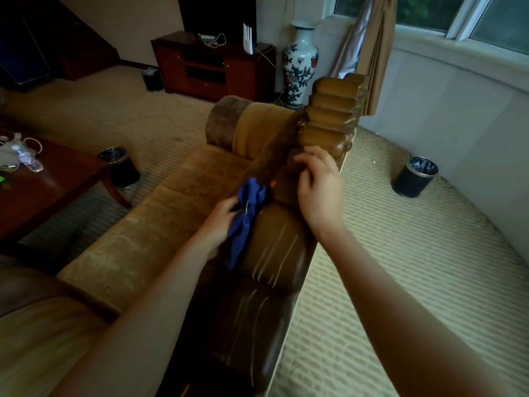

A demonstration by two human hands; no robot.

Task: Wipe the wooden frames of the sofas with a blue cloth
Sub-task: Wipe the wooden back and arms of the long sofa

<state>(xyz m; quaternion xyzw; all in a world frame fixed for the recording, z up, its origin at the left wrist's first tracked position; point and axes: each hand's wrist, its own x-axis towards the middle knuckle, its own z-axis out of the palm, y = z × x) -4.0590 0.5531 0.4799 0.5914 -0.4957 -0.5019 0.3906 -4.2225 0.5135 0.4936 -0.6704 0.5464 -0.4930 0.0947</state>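
The carved wooden frame (274, 247) runs along the top of the sofa's back, from the lower middle up to the centre. My left hand (220, 222) grips a bunched blue cloth (246, 213) against the front edge of that frame, and the cloth's tail hangs down. My right hand (317, 187) rests on the frame's top a little further along, its fingers curled over a carved segment. The golden seat cushion (171, 213) lies to the left of the frame.
A dark wooden coffee table (48, 190) with small items stands at the left, a black bin (121, 167) beside it. Another black bin (415, 177) sits on the carpet at the right. Behind are a porcelain vase (299, 64), a TV cabinet (211, 67) and a curtain (375, 47).
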